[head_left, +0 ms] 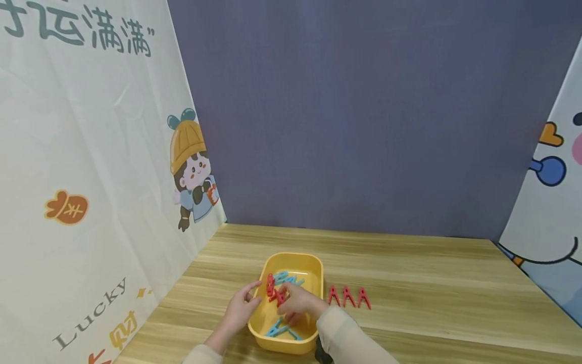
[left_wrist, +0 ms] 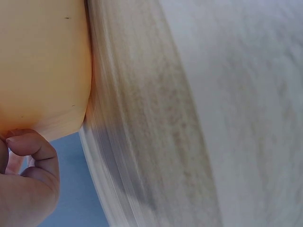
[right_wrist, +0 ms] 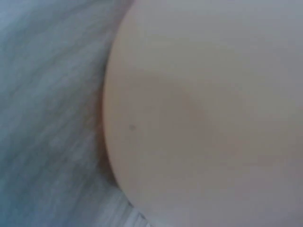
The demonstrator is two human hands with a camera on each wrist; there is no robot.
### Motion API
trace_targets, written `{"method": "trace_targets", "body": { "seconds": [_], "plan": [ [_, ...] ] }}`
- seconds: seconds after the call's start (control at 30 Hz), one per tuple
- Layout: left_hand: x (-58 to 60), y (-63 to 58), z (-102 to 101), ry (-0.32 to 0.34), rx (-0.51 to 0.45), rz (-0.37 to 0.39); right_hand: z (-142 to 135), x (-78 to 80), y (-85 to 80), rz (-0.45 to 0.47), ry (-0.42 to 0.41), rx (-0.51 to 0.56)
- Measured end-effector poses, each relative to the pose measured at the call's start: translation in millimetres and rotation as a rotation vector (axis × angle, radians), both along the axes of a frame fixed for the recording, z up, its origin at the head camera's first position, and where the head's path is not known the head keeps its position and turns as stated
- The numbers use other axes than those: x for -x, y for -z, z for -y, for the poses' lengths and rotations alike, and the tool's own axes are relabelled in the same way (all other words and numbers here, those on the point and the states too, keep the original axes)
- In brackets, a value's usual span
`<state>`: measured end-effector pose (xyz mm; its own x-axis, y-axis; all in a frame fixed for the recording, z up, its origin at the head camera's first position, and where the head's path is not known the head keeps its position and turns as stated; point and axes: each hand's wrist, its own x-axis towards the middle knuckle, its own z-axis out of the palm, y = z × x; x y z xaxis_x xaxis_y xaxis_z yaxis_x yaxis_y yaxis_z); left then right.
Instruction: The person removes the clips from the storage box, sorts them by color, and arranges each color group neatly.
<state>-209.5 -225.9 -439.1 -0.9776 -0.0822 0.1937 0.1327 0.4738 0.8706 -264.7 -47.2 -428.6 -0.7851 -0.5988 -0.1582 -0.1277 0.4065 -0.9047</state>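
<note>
A yellow plastic basin [head_left: 320, 275] sits on the table, holding red and blue clothespins. My left hand [head_left: 242, 307] is at the basin's left rim with bent fingers; in the left wrist view its curled fingers [left_wrist: 33, 149] touch the basin wall [left_wrist: 42, 66]. Inside the basin, my right hand [head_left: 297, 301] pinches a red clothespin [head_left: 280, 298], partly hidden by the fingers. Another red clothespin [head_left: 270, 284] is just left of it. Blue clothespins lie at the far end [head_left: 282, 276] and near end [head_left: 275, 328]. The right wrist view shows the blurred basin wall [right_wrist: 199, 118] and no hand.
Three red clothespins [head_left: 348, 297] stand in a row on the wooden table [head_left: 432, 283], right of the basin. A small dark object [head_left: 322, 352] is partly hidden beside the right sleeve. Printed cloth hangs left and right, with a dark blue curtain [head_left: 354, 121] behind.
</note>
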Motion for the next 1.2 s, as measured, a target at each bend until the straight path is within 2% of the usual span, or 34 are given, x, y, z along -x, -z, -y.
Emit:
{"method": "trace_targets", "body": {
  "seconds": [0.4, 0.7, 0.97, 1.2],
  "plan": [
    [0.9, 0.1, -0.8, -0.001, 0.011, -0.011, -1.7, 0.0, 2.0, -0.035, 0.030, 0.060],
    [1.6, 0.9, 0.9, -0.002, 0.019, -0.021, -1.4, 3.3, 0.2, -0.063, 0.024, 0.200],
    [0.7, 0.6, 0.6, 0.005, 0.016, -0.018, -3.9, 3.5, -4.4, -0.043, 0.070, 0.308],
    [-0.1, 0.2, -0.5, 0.001, 0.016, -0.016, -8.3, 3.2, -6.9, -0.038, 0.087, 0.333]
  ]
}}
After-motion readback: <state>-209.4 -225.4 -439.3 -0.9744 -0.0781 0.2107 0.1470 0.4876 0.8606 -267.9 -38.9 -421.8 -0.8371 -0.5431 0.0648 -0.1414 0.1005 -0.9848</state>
